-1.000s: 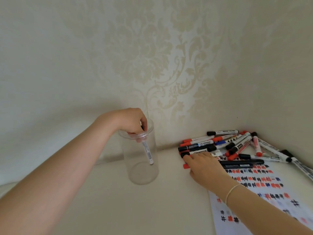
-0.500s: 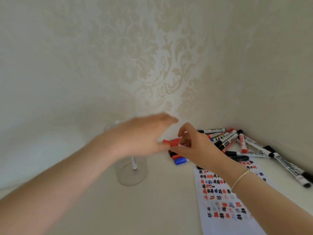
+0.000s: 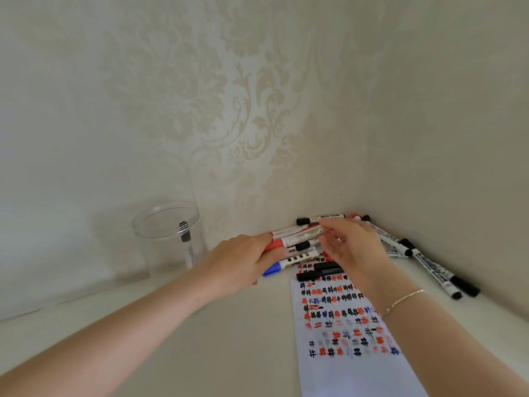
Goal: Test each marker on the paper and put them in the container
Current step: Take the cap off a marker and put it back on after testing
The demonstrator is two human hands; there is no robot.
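A red-capped marker (image 3: 297, 238) with a white barrel lies across the top of the marker pile, held at both ends. My left hand (image 3: 243, 263) grips its red cap end. My right hand (image 3: 353, 247) pinches the barrel's other end with curled fingers. The clear plastic container (image 3: 148, 224) stands to the left, apart from both hands, with one black-tipped marker (image 3: 186, 245) upright inside. The paper (image 3: 352, 373), covered with red, black and blue hash marks, lies under my right forearm.
Several markers are heaped in the wall corner: a black-capped one (image 3: 320, 218) at the back, more on the right (image 3: 435, 269), a blue-capped one (image 3: 286, 265) and black ones (image 3: 323, 269) near the paper's top edge. Patterned walls close in behind and to the right.
My left hand let go of the marker in the container and moved right to the red cap. My right hand picked a red marker out of the pile.
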